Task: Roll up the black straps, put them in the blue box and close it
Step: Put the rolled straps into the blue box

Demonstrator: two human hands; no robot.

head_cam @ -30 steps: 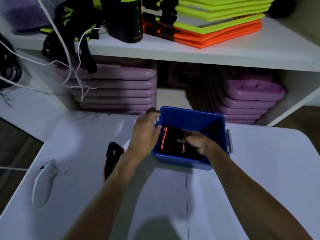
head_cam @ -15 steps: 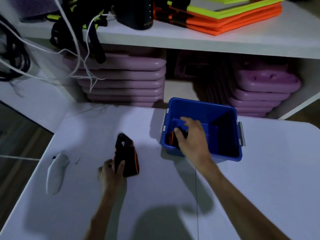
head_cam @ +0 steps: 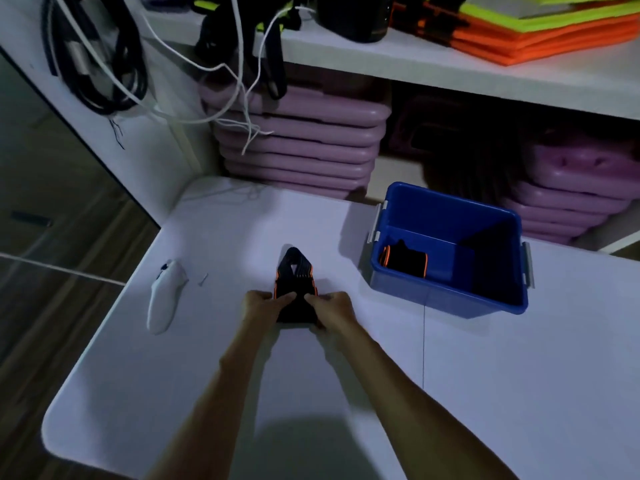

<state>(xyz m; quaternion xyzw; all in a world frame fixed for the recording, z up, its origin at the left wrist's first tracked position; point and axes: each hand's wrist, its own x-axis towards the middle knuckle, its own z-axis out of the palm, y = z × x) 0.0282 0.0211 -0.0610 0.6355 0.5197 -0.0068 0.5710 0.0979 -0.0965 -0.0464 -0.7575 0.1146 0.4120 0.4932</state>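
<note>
Head view: blue box open, one rolled strap inside; both hands' fingers pinch table strap.

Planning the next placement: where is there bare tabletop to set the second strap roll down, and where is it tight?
Free: the table right of the right hand, below the blue box; also near the edge behind both forearms. Tight: between the white object and the left hand; the strap fills the centre.
</note>
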